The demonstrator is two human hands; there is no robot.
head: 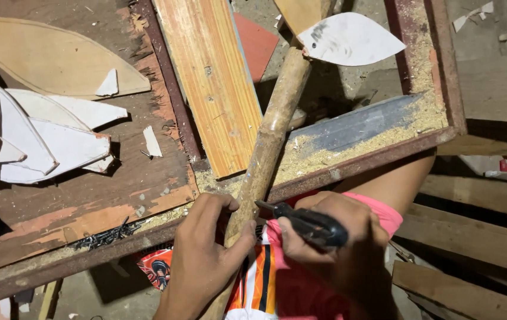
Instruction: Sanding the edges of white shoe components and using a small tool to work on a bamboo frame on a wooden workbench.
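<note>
My left hand (201, 249) grips the lower part of a long round wooden stick (271, 133) that runs up across the metal frame (348, 166). A white leaf-shaped cutout (351, 38) sits at the stick's top end. My right hand (324, 237) is closed on a black-handled tool (309, 224), its metal tip touching the stick just above my left thumb. What kind of tool it is stays unclear.
A worn wooden worktop (117, 184) holds several white and tan leaf-shaped cutouts (46, 136) and a pile of small dark nails (105, 236). An orange-striped plank (215, 77) leans across it. Sawdust (336, 148) lies on the frame ledge. Wooden slats (478, 237) lie at right.
</note>
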